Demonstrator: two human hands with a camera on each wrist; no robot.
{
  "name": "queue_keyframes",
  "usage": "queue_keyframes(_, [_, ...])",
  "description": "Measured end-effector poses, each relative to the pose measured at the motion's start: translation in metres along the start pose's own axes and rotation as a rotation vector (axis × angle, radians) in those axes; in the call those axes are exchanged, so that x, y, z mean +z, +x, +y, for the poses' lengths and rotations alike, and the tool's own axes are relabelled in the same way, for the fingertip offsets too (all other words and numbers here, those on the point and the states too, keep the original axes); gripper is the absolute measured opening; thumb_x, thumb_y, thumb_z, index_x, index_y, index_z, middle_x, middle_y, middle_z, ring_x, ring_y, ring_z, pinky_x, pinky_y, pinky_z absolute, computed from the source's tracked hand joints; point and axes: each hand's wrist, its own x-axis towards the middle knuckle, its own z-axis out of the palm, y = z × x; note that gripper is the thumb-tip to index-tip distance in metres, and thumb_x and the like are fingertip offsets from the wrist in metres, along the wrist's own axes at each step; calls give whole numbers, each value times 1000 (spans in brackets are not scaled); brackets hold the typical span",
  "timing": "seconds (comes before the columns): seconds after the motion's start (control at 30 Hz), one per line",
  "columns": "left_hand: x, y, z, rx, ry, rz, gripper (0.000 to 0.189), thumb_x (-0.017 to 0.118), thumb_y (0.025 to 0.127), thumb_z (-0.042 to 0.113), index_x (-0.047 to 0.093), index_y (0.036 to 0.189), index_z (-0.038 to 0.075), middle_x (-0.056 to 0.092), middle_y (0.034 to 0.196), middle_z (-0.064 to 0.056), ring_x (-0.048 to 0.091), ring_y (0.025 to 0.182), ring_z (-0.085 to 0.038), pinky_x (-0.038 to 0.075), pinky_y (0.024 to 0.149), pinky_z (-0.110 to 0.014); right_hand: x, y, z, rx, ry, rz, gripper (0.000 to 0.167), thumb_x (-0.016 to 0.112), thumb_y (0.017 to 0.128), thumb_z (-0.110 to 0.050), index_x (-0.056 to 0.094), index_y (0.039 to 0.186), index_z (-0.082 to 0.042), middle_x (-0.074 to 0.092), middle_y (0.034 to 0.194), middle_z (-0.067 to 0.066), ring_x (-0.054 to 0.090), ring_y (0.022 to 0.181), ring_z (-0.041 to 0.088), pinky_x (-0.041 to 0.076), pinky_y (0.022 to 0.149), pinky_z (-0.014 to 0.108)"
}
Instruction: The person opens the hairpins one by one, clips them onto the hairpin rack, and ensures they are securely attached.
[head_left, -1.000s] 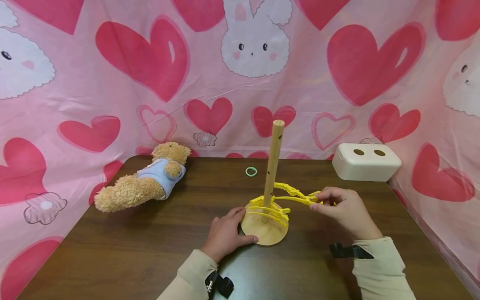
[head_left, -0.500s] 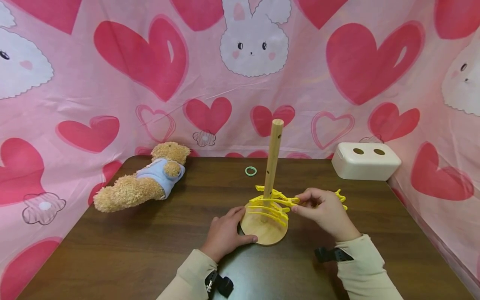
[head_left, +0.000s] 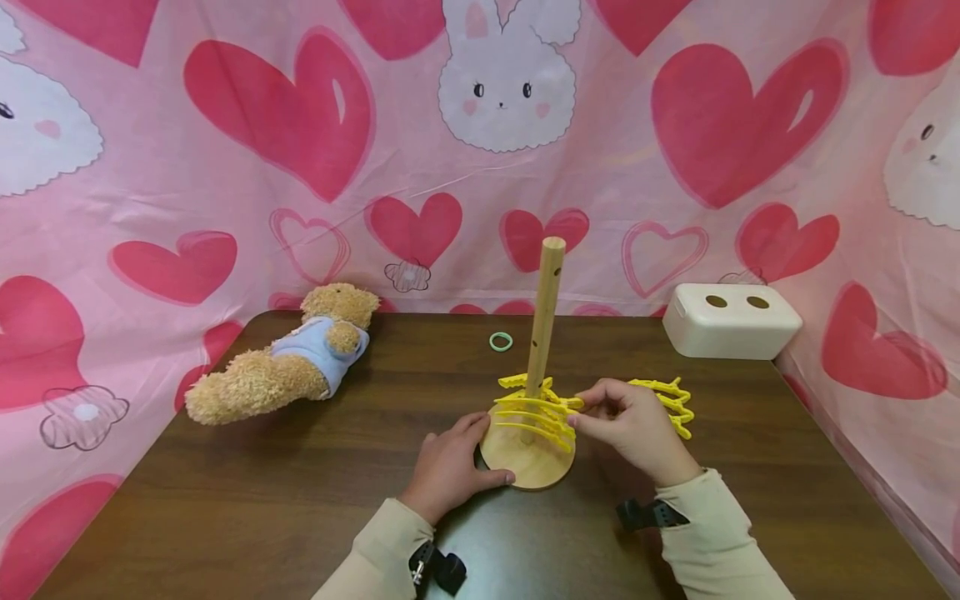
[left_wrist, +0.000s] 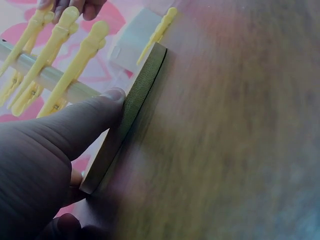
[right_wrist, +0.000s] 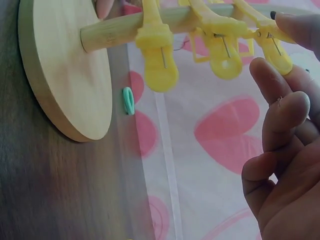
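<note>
A person's two hands work at a wooden stand on a dark wood table. The stand's round base lies flat, and its post rises upright from it, with small holes showing along its side.

The left hand holds the left side of the base, its thumb against the near rim and its fingers farther round the edge, thumb and fingers spread apart with the base between them.

The right hand comes in from the right, thumb and fingertips clamped on the handle end of a yellow clip, the top clip. This clip reaches across the post, one arm on the near side and one on the far side; whether it grips the wood, I cannot tell. Just below it sit two more yellow clips, the middle clip and the bottom clip, also around the post, above the base.

On the table just right of the right hand lie loose yellow clips, partly hidden by it. A pale green ring lies beyond the stand. At far left a teddy bear in a light blue top lies on its back; at far right is a white box with two round holes in its top. Behind hangs pink cloth printed with red hearts and white rabbits.
</note>
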Motion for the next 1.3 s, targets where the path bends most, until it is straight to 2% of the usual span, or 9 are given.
queue_keyframes(0.33, [0, 0, 1, 0, -12, 7, 95, 76, 76, 67, 51, 147, 10, 51, 148, -7, 58, 123, -31, 39, 94, -58, 2, -1, -4, 14, 0, -14, 25, 86, 80, -24, 75, 97, -10, 67, 81, 4, 53, 67, 21, 46, 57, 26])
queue_keyframes(0.67, [1, 0, 1, -6, -26, 32, 95, 78, 75, 65, 52, 147, 9, 52, 147, -7, 58, 124, -29, 39, 93, -55, 0, 0, 0, 26, -14, -40, 30, 86, 81, -27, 73, 103, -11, 63, 80, 5, 53, 70, 22, 45, 58, 27])
queue_keyframes(1.0, [2, 0, 0, -13, -52, 57, 94, 80, 73, 65, 54, 145, 10, 54, 145, -6, 57, 126, -30, 34, 99, -68, -1, 0, 0, 46, -46, -53, 33, 86, 80, -29, 73, 106, -12, 60, 78, 5, 53, 70, 22, 44, 58, 27])
queue_keyframes(1.3, [4, 0, 0, -17, -42, 56, 95, 79, 73, 66, 54, 145, 10, 53, 146, -6, 56, 127, -28, 36, 99, -65, 1, -1, 2, 7, -39, -29, 29, 86, 80, -27, 73, 101, -13, 62, 76, 3, 54, 68, 21, 45, 58, 27])
